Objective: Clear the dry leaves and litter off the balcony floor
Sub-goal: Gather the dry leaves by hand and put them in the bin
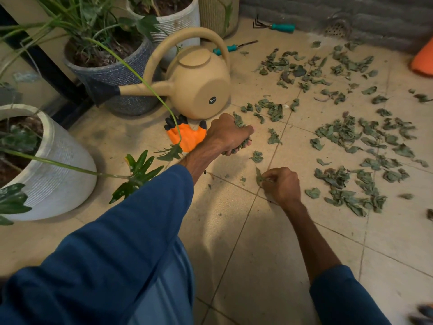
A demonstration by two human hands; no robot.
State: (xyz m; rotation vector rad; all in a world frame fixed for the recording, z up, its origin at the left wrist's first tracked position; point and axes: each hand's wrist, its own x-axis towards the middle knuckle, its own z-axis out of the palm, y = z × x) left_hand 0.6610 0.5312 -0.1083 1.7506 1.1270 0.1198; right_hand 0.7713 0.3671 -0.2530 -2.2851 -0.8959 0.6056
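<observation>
Floor: beige speckled floor tiles (pixel 269 242) with thin dark joints were seen, closed off at the far side by a grey wall (pixel 304 8).
Dry leaves: crumpled grey-green dry leaves (pixel 346 132) were scattered in loose patches over the tiles ahead of and to the right of both hands; only small crumbs were seen on the tiles nearest the person.
Left hand: the left hand (pixel 228 134) was held low over the floor, its fingers curled tightly round a bunch of leaves (pixel 239 120) that stuck out above and below the fist.
Right hand: the right hand (pixel 283 184) was lowered to the tiles; a single curled leaf (pixel 258 176) was pinched between thumb and fingertips, the other fingers being folded in. Whether that leaf touched the floor could not be told.
Watering can: a beige plastic watering can (pixel 194 83) was laid on its side, just beyond the left hand.
Glove: an orange glove with black fingertips (pixel 187 134) was spread flat on the floor between the can and the left wrist.
Pots: a white ribbed pot (pixel 54 172) and a grey-blue textured pot (pixel 112 73), both planted, were stood along the left side.
Tools: a teal-handled hand rake (pixel 281 26) was laid near the wall.
</observation>
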